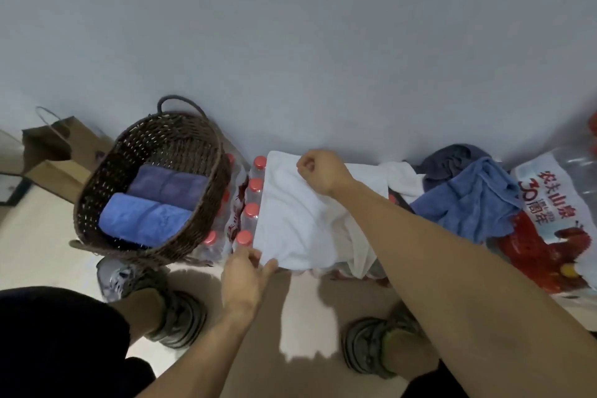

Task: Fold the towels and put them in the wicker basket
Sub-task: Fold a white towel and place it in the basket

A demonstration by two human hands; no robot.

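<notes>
Folding is the step in hand, by the look of it: a white towel (300,223) lies spread over the tops of a pack of red-capped water bottles (253,186) set against the wall, its near edge drooping over the front of the pack; the left hand (247,278) pinches the towel's near left corner between thumb and fingers, while the right hand (323,171) is curled into a fist over the far edge, apparently gripping a fold of cloth there, though the pinch itself is hidden under the knuckles; the wicker basket (97,191) stands just left of the bottles and already holds two folded towels, a blue towel (145,220) nearer and a purple towel (168,184) behind it, side by side; to the right of the white one, a loose heap waits unfolded, a crumpled blue cloth (468,203) on top of a grey cloth (452,158), beside a printed plastic wrap (549,220); so the task seems somewhat under halfway; the next move probably calls for both hands to carry their corners across together, laying edge on edge so the fold comes out square, and keeping the cloth taut enough not to slide off the uneven bottle caps; after that, further folds and a short carry leftward to the basket.
</notes>
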